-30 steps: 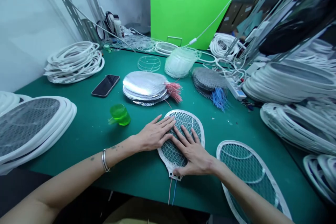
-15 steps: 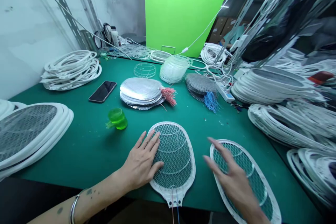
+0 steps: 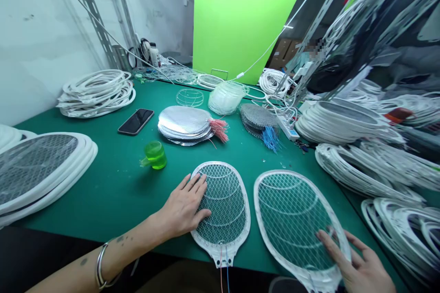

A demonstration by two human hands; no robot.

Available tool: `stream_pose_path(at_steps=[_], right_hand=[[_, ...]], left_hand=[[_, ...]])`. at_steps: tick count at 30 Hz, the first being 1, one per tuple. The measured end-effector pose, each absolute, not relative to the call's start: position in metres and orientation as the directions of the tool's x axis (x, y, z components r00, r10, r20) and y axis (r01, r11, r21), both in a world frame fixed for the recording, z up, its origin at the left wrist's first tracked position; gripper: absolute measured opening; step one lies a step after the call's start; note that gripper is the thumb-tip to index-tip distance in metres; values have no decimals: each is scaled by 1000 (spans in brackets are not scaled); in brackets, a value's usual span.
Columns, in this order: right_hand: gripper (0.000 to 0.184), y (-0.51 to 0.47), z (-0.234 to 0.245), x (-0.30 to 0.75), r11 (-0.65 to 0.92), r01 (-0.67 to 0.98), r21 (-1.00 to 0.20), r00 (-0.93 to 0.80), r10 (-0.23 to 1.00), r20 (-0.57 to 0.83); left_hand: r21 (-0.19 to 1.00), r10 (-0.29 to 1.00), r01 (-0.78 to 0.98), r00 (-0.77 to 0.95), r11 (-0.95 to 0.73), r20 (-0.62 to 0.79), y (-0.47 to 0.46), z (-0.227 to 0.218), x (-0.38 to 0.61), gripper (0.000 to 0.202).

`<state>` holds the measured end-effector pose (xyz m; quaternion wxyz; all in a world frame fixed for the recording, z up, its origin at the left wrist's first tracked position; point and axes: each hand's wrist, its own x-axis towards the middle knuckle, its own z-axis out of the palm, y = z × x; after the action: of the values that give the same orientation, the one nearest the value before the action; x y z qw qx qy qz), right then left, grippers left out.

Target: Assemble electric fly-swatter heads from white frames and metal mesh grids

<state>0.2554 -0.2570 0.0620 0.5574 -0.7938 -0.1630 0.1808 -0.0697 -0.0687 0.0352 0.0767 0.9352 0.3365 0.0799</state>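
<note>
Swatter point(image 3: 223, 206) and second swatter point(image 3: 292, 219) lie flat on the desk point(image 3: 113, 183), light, mesh fragile, best taken by the rim point(image 3: 255, 197); left grip point(image 3: 182, 206) released, palm on the first, right grip point(image 3: 360, 263) released, fingers spread on the second.

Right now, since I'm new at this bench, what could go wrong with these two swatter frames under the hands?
The swatter frame under the right hand seems to overhang the front edge of the bench, so it could tip off. The red and blue wires hanging from the other swatter frame, under the left hand, could snag. The green cup nearby might get knocked over.
</note>
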Motion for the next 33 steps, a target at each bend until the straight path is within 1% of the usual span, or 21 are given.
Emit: stream_pose_path(at_steps=[2, 3, 4, 5, 7, 8, 10, 11, 12, 14, 16, 17, 18, 19, 20, 21, 22, 23, 25, 29, 33], right_hand=[[68, -239, 92, 227, -294, 93, -951, 813, 574, -98], [64, -232, 105, 210, -293, 209, -933, 803, 595, -7], [57, -226, 117, 193, -317, 369, -874, 783, 613, 108], [49, -221, 125, 175, -358, 539, -763, 756, 606, 249], [37, -214, 132, 142, -340, 763, -549, 612, 653, 446], [37, -212, 130, 127, -254, 847, -468, 493, 704, 511], [54, -207, 120, 103, 33, 933, -359, 189, 804, 563], [64, -205, 113, 94, 176, 937, -300, 26, 824, 565], [71, -203, 107, 88, 292, 922, -254, -110, 828, 551], [74, -201, 98, 86, 444, 870, -216, -286, 810, 512], [75, -198, 94, 99, 443, 856, -267, -270, 823, 500], [76, -196, 94, 110, 345, 876, -338, -157, 865, 477], [76, -193, 94, 123, 180, 882, -435, 19, 909, 415], [73, -189, 92, 137, -33, 840, -542, 228, 927, 296], [70, -184, 90, 150, -227, 743, -630, 387, 913, 126], [67, -179, 86, 161, -336, 624, -705, 438, 898, -40], [64, -174, 81, 169, -392, 516, -761, 420, 891, -174], [61, -169, 75, 174, -413, 430, -803, 373, 891, -258], [58, -163, 67, 177, -413, 307, -857, 333, 891, -310], [67, -158, 67, 177, -473, 104, -875, 431, 814, -389], [61, -160, 70, 182, -495, 61, -867, 402, 807, -433]], left_hand=[[222, 649, 617, 753, -755, 113, -68, 36, -70, 66], [249, 652, 614, 749, -749, 115, -68, 38, -70, 65], [289, 653, 604, 749, -743, 113, -68, 40, -70, 64], [347, 658, 590, 744, -729, 115, -68, 44, -70, 62], [538, 710, 547, 689, -642, 146, -72, 56, -70, 59], [677, 755, 486, 636, -552, 159, -74, 64, -69, 57], [933, 850, 241, 515, -267, 110, -81, 82, -67, 55], [991, 882, 91, 469, -102, 47, -84, 90, -66, 55], [998, 898, -39, 439, 44, -23, -86, 95, -65, 54], [954, 903, -177, 402, 242, -154, -88, 101, -66, 48], [920, 899, -201, 359, 338, -252, -87, 98, -70, 43], [909, 895, -202, 345, 364, -281, -85, 94, -73, 42], [901, 890, -199, 339, 385, -305, -83, 90, -76, 41], [895, 884, -195, 339, 402, -323, -81, 86, -79, 40], [888, 876, -191, 345, 417, -337, -79, 82, -82, 39], [881, 865, -188, 357, 435, -351, -78, 78, -84, 38], [871, 855, -185, 366, 454, -368, -76, 75, -85, 37], [863, 847, -183, 367, 471, -384, -75, 71, -86, 35], [855, 848, -191, 346, 483, -402, -74, 66, -85, 33], [854, 856, -207, 328, 477, -399, -72, 59, -80, 31], [896, 870, -116, 320, 429, -376, -67, 57, -78, 36]])
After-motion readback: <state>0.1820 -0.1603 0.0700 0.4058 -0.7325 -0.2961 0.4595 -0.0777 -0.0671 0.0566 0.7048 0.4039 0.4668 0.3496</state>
